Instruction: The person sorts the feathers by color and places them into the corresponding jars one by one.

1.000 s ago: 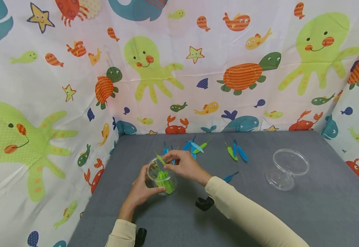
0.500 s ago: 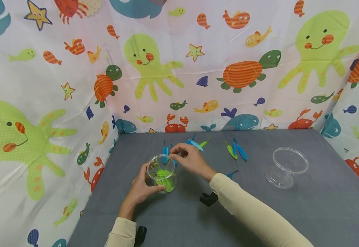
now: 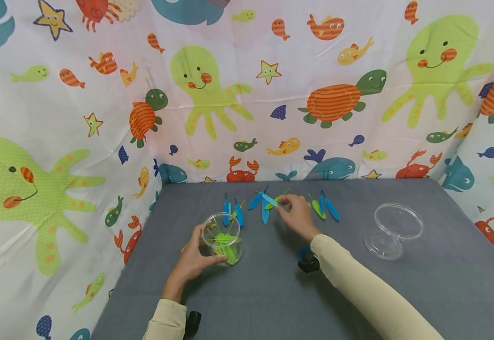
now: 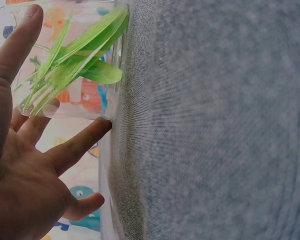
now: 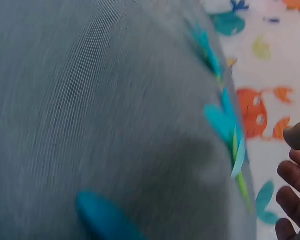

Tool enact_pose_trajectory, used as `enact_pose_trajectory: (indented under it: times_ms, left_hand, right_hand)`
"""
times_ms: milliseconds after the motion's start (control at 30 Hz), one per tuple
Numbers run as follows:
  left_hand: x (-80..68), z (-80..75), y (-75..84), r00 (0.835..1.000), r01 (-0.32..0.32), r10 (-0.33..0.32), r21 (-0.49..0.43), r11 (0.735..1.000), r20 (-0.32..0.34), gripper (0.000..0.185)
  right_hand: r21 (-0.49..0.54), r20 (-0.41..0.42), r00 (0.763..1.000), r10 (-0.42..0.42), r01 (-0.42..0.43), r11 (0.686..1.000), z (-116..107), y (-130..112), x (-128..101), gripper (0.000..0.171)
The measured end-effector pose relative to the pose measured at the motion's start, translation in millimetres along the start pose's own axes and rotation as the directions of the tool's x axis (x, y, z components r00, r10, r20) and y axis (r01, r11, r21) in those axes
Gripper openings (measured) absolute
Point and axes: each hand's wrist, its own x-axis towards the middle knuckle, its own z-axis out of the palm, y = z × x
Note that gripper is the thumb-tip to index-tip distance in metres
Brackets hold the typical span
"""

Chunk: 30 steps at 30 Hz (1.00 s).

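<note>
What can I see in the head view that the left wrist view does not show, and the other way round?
Only the head view shows the right hand reaching to the blue and green leaf-shaped picks lying at the far edge of the table, and a second clear cup at the right. Only the left wrist view shows from close how the left hand's fingers lie against the cup wall. Both show the left hand holding the clear cup with green picks inside.

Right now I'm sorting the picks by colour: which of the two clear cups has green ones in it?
The cup held by the left hand; it holds green picks. The cup on the right is empty.
</note>
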Motion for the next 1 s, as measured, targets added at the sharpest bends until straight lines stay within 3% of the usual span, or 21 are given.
enact_pose_trajectory:
  times_ms: [133, 333, 600, 1000]
  left_hand:
    - [-0.3, -0.4, 0.4, 1.0, 0.004, -0.004, -0.001, 1.0, 0.004, 0.105]
    - [-0.2, -0.7, 1.8, 1.0, 0.013, -0.013, 0.0, 1.0, 0.004, 0.105]
    - [-1.9, 1.1, 0.0, 1.0, 0.021, -0.021, -0.002, 1.0, -0.001, 0.105]
    - [-0.6, 1.9, -0.5, 1.0, 0.021, -0.021, 0.002, 1.0, 0.001, 0.103]
  right_hand:
    - [-0.116, -0.027, 0.998, 0.056, -0.059, 0.992, -6.8, 23.1, 0.4, 0.034]
    - [-0.221, 0.002, 0.985, 0.172, -0.168, 0.961, -18.7, 46.9, 0.0, 0.046]
    - [-0.245, 0.01, 0.971, 0.24, -0.231, 0.942, -25.7, 60.8, -6.1, 0.054]
    - [-0.267, -0.042, 0.968, 0.249, -0.251, 0.93, -38.1, 71.5, -7.2, 0.053]
